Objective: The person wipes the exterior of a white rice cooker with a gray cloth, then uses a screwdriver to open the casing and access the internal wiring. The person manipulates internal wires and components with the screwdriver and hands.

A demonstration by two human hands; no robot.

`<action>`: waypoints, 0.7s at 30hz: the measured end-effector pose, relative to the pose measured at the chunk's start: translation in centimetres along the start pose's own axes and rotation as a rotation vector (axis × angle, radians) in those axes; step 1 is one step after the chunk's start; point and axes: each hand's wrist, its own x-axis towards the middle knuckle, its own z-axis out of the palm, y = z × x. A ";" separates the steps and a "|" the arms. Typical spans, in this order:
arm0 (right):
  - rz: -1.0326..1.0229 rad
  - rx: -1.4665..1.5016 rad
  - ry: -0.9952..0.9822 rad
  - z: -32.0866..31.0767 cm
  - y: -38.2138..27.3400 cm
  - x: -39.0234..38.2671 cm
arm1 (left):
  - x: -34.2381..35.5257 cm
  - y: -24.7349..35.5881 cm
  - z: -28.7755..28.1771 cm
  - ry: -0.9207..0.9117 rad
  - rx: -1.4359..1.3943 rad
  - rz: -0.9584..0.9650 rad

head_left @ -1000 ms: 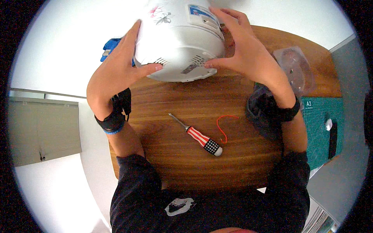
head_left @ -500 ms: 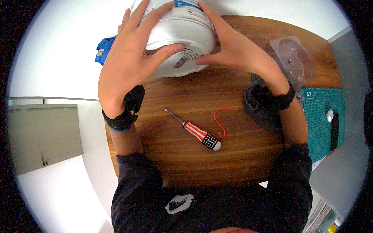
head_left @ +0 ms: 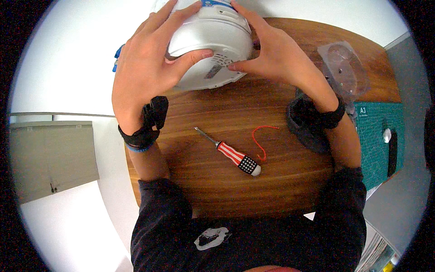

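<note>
White appliance [head_left: 208, 38]: rounded, at top ctr, far side of table [head_left: 204, 199]; tipped so its base faces the wearer. Upper end cut off by frame edge. Can't tell if it rests on the wood or is lifted a bit.
Base: vent slots [head_left: 221, 60] and a small dark label [head_left: 212, 71] on show; blue panel [head_left: 217, 3] partly visible up top.
L hand [head_left: 147, 68]: fingers spread over appliance's left & upper side, thumb lying on base near vents; gripping it.
R hand [head_left: 285, 56]: curved round right side, thumb tip on base by vents, index up near panel; gripping it too.
How far along: appliance held, base turned to view; casing looks whole on visible side. Screwdriver [head_left: 238, 157] not in use. What's left: can't tell from this angle.
Near side of table: screwdriver w/ red, white & black handle, tip pointing up-left; thin red wire [head_left: 258, 141] curled just beside it, to the right.
R side: dark grey round item [head_left: 303, 131], kind unclear, under R wrist; clear plastic tray [head_left: 358, 77] w/ a few tiny bits; green cutting mat [head_left: 369, 167] w/ black strip [head_left: 392, 154].
L side: blue item [head_left: 117, 59], mostly hidden behind L hand.
In the way: hands hide much of appliance's sides; R forearm partly blocks dark item.
</note>
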 end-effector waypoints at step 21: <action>-0.178 0.162 0.293 4.0 1.6 0.2 | -1.3 -0.8 -0.1 -0.033 -0.265 -0.110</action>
